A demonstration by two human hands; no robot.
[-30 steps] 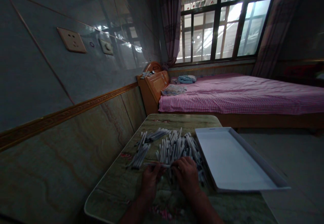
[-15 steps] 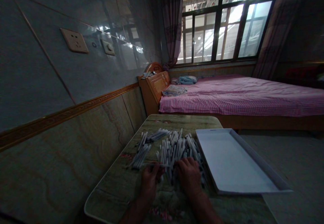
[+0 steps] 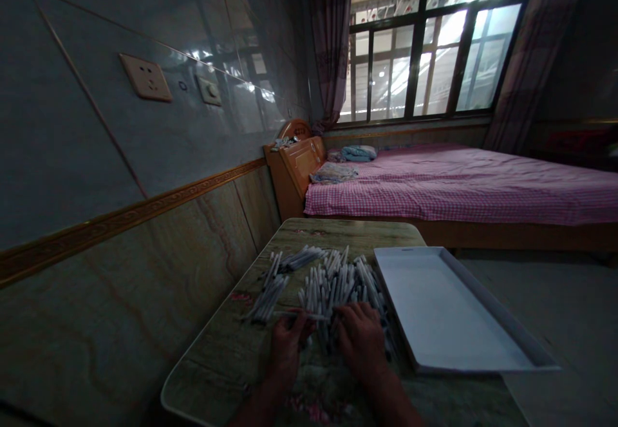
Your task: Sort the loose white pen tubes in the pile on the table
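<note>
- Fingers of our L hand (image 3: 284, 342) are clamping 1 pen (image 3: 317, 317); R hand (image 3: 360, 337) is resting curled by its R end, grip can't tell.
- Pen's lying crosswise, long axis L-R, nearer L hand, at near edge of pen pile (image 3: 333, 277).
- We're counting 2 hands, 1 white tray (image 3: 449, 304) to R; piled pens too blurred.

I see pens (image 3: 316, 288): plastic-looking, smooth | tray (image 3: 454, 311): smooth, matt | tabletop (image 3: 222, 362): dull, wood-grain look | wall tiles (image 3: 193, 137): glossy | bedsheet (image 3: 434, 189): checked cloth | headboard (image 3: 300, 161): shiny wood
</note>
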